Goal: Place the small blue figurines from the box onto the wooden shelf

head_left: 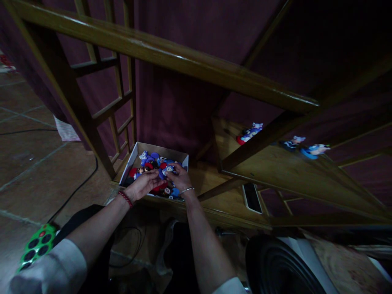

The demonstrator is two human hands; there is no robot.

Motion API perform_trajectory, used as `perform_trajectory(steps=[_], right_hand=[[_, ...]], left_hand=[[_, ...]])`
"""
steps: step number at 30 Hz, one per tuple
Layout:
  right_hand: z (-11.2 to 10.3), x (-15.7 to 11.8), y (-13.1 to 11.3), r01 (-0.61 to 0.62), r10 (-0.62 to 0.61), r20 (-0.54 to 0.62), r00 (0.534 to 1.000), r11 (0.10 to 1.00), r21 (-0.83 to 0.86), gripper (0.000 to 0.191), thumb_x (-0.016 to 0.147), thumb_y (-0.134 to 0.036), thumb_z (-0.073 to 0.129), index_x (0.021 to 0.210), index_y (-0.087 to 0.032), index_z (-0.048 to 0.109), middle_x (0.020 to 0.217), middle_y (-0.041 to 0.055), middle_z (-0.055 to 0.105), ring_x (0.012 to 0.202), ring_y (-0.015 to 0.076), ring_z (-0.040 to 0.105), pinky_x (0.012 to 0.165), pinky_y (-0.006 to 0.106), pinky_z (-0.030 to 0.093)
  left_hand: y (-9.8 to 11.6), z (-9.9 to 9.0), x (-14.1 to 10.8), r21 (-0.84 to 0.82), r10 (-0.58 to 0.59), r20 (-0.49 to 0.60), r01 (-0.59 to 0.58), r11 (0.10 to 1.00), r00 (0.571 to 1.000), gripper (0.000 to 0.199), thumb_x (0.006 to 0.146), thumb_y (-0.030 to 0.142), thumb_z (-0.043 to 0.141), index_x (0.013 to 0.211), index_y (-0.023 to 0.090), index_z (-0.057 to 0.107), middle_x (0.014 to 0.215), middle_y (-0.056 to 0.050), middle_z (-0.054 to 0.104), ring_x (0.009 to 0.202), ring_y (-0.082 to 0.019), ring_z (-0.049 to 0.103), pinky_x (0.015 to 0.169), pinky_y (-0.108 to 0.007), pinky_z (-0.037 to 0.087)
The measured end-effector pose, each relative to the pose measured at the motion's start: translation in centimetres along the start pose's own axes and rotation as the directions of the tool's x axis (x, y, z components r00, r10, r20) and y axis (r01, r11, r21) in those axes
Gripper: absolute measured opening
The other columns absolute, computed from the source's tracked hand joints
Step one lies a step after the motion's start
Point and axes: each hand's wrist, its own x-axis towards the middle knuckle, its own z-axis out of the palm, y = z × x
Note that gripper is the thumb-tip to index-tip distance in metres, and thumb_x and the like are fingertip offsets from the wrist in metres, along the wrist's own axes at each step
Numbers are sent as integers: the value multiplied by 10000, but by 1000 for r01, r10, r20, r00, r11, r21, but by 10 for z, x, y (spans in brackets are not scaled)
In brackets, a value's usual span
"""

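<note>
A shallow white cardboard box (pixel 171 152) on the low wooden shelf holds several small figurines on red, blue and purple round bases. Over the box, my right hand (pixel 181 180) pinches a small white-and-blue figurine (pixel 168 169) between thumb and fingers. My left hand (pixel 145 184) is close beside it, palm turned up and fingers stretched out under the figurine's left side. Whether those fingertips touch the figurine or those below is hard to tell in the dim light.
A wooden frame rail (pixel 171 57) crosses above the box. On the raised shelf (pixel 275 171) to the right stand several figurines, one white and blue (pixel 315 151). A phone (pixel 252 198) lies on the lower shelf. A green device (pixel 38 245) and a black stool-like round object (pixel 281 265) are nearer me.
</note>
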Motion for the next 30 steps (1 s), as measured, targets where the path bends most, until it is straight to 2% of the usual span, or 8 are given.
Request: perform_trajectory(steps=[8, 14, 19, 25, 30], right_hand=[[0, 2, 2, -31, 31, -3, 1000, 999, 38, 379, 548, -328, 654, 887, -206, 538, 776, -29, 567, 626, 110, 548, 581, 261, 506], [-6, 5, 6, -45, 46, -9, 999, 995, 93, 375, 555, -317, 632, 889, -199, 510, 833, -15, 549, 674, 116, 551, 566, 246, 495], [-15, 5, 7, -66, 66, 2, 998, 998, -24, 354, 576, -294, 604, 903, -200, 505, 803, -16, 545, 654, 119, 544, 529, 241, 482], [-26, 0, 5, -46, 54, 36, 998, 980, -194, 316, 604, -266, 583, 905, -192, 524, 762, -19, 540, 605, 105, 522, 508, 223, 464], [-29, -1, 11, -57, 84, 77, 993, 952, -300, 310, 617, -224, 572, 923, -197, 531, 761, -23, 549, 590, 99, 521, 512, 226, 471]], left_hand=[[-1, -2, 4, -5, 12, -4, -12, 1000, 1000, 57, 774, 89, 506, 730, 115, 531, 712, -39, 611, 733, -145, 618, 759, -316, 505], [-4, 5, 10, -19, -3, -2, 3, 1000, 1000, 75, 789, 75, 473, 808, 106, 539, 804, -64, 627, 782, -147, 620, 806, -323, 494], [-9, 12, 10, -36, -65, -15, 65, 997, 998, 100, 779, 37, 457, 724, 105, 505, 786, -71, 624, 799, -163, 625, 839, -362, 480], [-16, 18, 9, -23, -107, 46, 108, 994, 993, 93, 753, 9, 476, 734, 89, 520, 761, -75, 623, 812, -202, 631, 883, -446, 439], [-18, 25, 5, 65, -131, -15, 131, 989, 991, 149, 713, -49, 474, 738, 89, 525, 688, -48, 616, 740, -187, 636, 825, -433, 477]])
